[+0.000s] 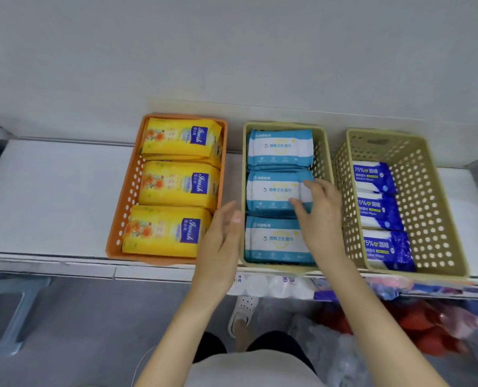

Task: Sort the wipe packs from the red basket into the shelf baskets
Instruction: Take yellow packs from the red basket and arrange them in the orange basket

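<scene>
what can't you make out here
- Head view, red basket: only a blurred red shape below the shelf, partly behind clear plastic.
- Head view, middle basket: packs below the top layer, covered by those above.
- Head view, right hand: grip or mere touch on the pack, blurred.

Off-task bits, low frame + backdrop.
Grey stool [11, 311] near left; white rolls [271, 286] low centre; red bagged goods [416, 325] near right; grey floor [106, 317]; pale wall [232, 51] far.
</scene>
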Demonstrator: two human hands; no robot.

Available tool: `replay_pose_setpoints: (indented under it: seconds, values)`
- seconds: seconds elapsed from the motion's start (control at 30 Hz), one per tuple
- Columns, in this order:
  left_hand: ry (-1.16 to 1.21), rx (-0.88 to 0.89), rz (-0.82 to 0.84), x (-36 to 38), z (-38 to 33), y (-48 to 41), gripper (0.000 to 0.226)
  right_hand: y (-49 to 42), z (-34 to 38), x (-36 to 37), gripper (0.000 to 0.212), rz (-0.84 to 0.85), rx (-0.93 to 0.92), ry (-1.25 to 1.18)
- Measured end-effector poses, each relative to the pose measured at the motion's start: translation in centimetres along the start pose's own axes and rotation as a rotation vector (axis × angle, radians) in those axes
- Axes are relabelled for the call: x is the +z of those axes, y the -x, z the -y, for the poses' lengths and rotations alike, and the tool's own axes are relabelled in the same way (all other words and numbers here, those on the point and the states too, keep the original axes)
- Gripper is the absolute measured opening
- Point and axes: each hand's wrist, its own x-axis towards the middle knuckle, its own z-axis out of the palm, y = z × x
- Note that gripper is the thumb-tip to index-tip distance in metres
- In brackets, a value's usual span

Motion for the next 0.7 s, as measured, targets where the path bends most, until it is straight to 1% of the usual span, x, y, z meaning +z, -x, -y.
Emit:
replay_pose_setpoints:
  seconds: [0.1,0.13,0.2,0.3,0.37,0.43,0.6,0.7]
  values:
    - [0.143,-0.034,0.016,-3.8,0.4,1.5,0.025,1.7,1.1,-2.0,0.041,-0.140,0.036,-0.064]
    - [0.179,-0.030,0.003,-5.5,0.6,2.2,0.025,2.8,2.0,-2.4,0.040,-0.162,0.035,-0.107]
    - [0.216,-0.001,-0.060,-9.2,1.2,4.0,0.029,5.8,5.5,-2.3,0.036,-0.117,0.031,-0.282]
    - [0.248,0.014,-0.181,-15.7,2.8,7.4,0.037,12.1,13.1,0.2,0.031,0.072,-0.079,-0.487]
    - [0.248,0.017,-0.271,-20.5,4.3,10.0,0.028,16.4,18.2,3.1,0.031,0.232,-0.165,-0.561]
    - [0.224,0.023,-0.377,-25.5,6.0,13.0,0.027,20.4,22.5,6.3,0.033,0.397,-0.229,-0.612]
    - [0.253,-0.011,-0.732,-36.3,10.9,21.5,0.035,27.7,30.4,12.6,0.035,0.768,-0.345,-0.617]
    - [0.357,-0.079,-0.964,-39.9,14.4,25.8,0.023,30.3,34.6,15.5,0.037,0.911,-0.424,-0.567]
